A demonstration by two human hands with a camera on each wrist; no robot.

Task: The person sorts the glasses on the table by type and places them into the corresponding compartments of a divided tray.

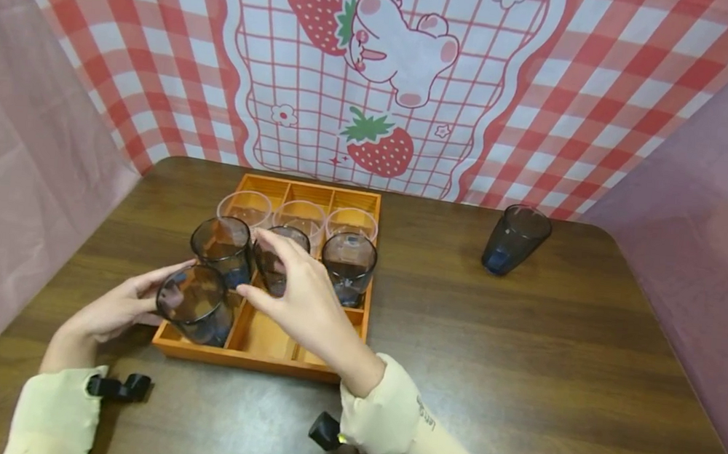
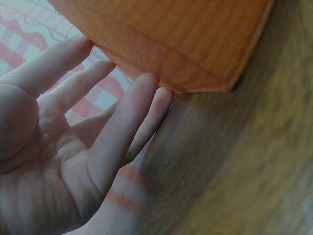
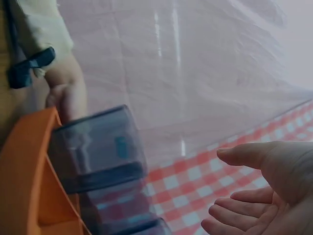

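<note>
A wooden divided tray holds several drinking glasses. My left hand is at its left side, and in the left wrist view the straight fingertips touch the tray's wooden wall. Beside that hand, a dark glass leans in the front left compartment. My right hand hovers over the tray with thumb and fingers apart, holding nothing. It partly hides a dark middle glass. Left of that stands another dark glass, and to its right one more dark glass.
Three clear glasses with pinkish rims, such as the left one, fill the back row. A lone dark glass stands on the wooden table at the back right. A checked strawberry cloth hangs behind, with pale cloths at both sides.
</note>
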